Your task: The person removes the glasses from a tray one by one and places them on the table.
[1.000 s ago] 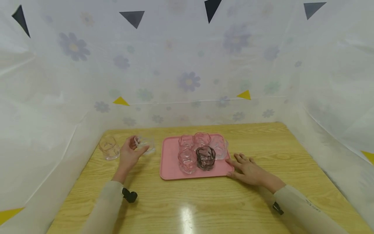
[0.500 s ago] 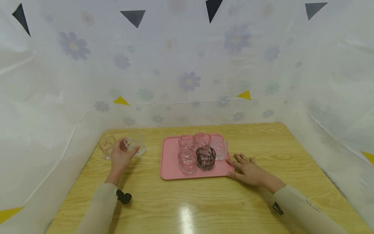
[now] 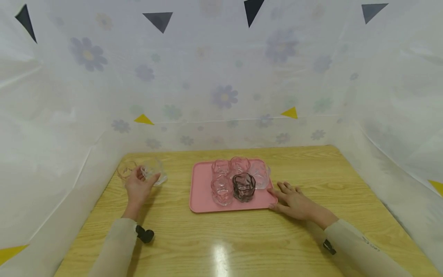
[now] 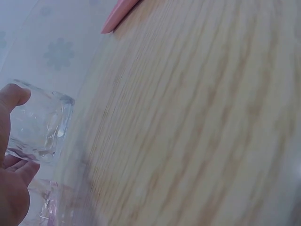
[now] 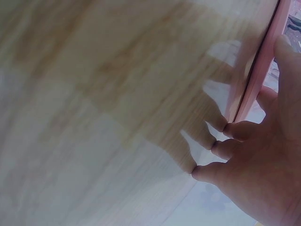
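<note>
My left hand (image 3: 138, 188) pinches a clear glass cup (image 3: 155, 171) between thumb and fingers at the table's back left. In the left wrist view this clear cup (image 4: 42, 125) appears tilted in the fingers. Right beside the hand is an amber-tinted glass cup (image 3: 126, 168), partly hidden behind it; whether they touch I cannot tell. My right hand (image 3: 297, 202) lies with fingers spread, its thumb and index finger at the right edge of the pink tray (image 3: 200, 192). In the right wrist view the other fingertips (image 5: 204, 173) rest on the table.
Several glass cups stand grouped on the tray: a dark smoky cup (image 3: 243, 187), a clear cup (image 3: 222, 190) at the front, and others behind and to the right. White flowered sheeting (image 3: 221, 77) walls the wooden table (image 3: 194, 242) at the back and sides.
My left hand has carried the clear cup leftward, away from the tray and close to the amber-tinted cup. The right hand and the tray have stayed put.
</note>
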Demonstrator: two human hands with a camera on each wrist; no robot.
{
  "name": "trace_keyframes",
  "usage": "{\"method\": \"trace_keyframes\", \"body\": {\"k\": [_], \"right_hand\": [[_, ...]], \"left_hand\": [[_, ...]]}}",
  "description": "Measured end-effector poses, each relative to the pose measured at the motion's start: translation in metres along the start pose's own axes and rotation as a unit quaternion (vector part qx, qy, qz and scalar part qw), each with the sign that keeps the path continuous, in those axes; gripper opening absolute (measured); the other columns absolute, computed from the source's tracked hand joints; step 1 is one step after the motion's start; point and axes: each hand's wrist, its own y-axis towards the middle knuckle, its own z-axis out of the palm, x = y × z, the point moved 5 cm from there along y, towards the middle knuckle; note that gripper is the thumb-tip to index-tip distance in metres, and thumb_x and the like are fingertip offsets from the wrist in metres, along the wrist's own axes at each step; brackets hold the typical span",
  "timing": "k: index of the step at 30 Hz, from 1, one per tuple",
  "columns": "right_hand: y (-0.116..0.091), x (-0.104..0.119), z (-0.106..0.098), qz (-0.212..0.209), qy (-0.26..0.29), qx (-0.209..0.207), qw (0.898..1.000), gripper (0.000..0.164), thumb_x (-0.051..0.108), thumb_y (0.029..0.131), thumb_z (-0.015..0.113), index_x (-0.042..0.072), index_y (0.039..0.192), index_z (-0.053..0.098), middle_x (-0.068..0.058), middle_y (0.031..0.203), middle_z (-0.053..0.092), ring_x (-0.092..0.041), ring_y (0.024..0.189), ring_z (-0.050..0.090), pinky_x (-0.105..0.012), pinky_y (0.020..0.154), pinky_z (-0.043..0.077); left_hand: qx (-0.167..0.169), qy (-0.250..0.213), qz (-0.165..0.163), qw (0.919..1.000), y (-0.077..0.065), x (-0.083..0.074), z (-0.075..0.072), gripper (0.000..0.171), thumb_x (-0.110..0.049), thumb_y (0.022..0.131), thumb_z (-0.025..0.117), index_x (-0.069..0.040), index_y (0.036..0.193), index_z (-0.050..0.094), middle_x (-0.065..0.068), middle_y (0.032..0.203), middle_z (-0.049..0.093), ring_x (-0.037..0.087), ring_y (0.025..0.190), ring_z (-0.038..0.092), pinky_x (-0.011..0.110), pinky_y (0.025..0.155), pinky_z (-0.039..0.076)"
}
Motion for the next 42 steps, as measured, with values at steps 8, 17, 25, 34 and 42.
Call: {"method": "trace_keyframes", "body": {"k": [8, 17, 25, 34, 42], "right_hand": [[0.0007, 0.0, -0.0004, 0.0, 0.002, 0.005, 1.0, 0.073, 0.06, 0.105, 0.053, 0.016, 0.163, 0.042, -0.033, 0.168, 0.029, -0.058, 0.156, 0.022, -0.084, 0.118, 0.017], [-0.0002, 0.0, -0.0008, 0.0, 0.003, 0.007, 1.0, 0.073, 0.059, 0.105, 0.053, 0.016, 0.163, 0.042, -0.033, 0.168, 0.028, -0.057, 0.156, 0.021, -0.083, 0.118, 0.017], [-0.0001, -0.0004, -0.0003, -0.001, 0.001, 0.001, 1.0, 0.072, 0.059, 0.105, 0.053, 0.016, 0.162, 0.043, -0.032, 0.168, 0.029, -0.057, 0.156, 0.022, -0.084, 0.118, 0.018], [0.0008, -0.001, 0.0004, -0.003, -0.002, -0.002, 1.0, 0.072, 0.059, 0.105, 0.053, 0.017, 0.162, 0.043, -0.032, 0.168, 0.029, -0.057, 0.156, 0.022, -0.083, 0.118, 0.018], [0.001, -0.0015, 0.0005, -0.003, 0.0, 0.003, 1.0, 0.072, 0.06, 0.105, 0.053, 0.018, 0.163, 0.043, -0.033, 0.168, 0.028, -0.057, 0.156, 0.022, -0.084, 0.117, 0.018]], "left_hand": [[-0.01, -0.005, -0.006, 0.9999, 0.0006, 0.0024, 0.0003, 0.083, -0.023, 0.092, 0.084, 0.004, 0.157, 0.041, 0.03, 0.151, 0.051, 0.044, 0.139, 0.051, 0.057, 0.118, 0.044], [-0.02, 0.013, 0.014, 0.9996, 0.0014, 0.0052, 0.0023, 0.079, -0.021, 0.092, 0.084, 0.006, 0.154, 0.044, 0.033, 0.149, 0.052, 0.047, 0.138, 0.053, 0.06, 0.114, 0.047], [-0.017, 0.019, 0.02, 0.9995, 0.0011, 0.0068, 0.0065, 0.075, -0.022, 0.093, 0.083, 0.007, 0.152, 0.047, 0.032, 0.146, 0.055, 0.046, 0.134, 0.056, 0.057, 0.107, 0.05], [-0.017, 0.041, 0.023, 0.9987, 0.0007, 0.0043, 0.0059, 0.081, -0.024, 0.094, 0.082, 0.01, 0.155, 0.04, 0.038, 0.151, 0.048, 0.052, 0.14, 0.05, 0.064, 0.116, 0.044], [-0.013, 0.059, 0.03, 0.9978, -0.0014, 0.0042, 0.0049, 0.085, -0.026, 0.093, 0.083, 0.008, 0.157, 0.038, 0.039, 0.15, 0.05, 0.052, 0.139, 0.051, 0.064, 0.114, 0.046]]}}
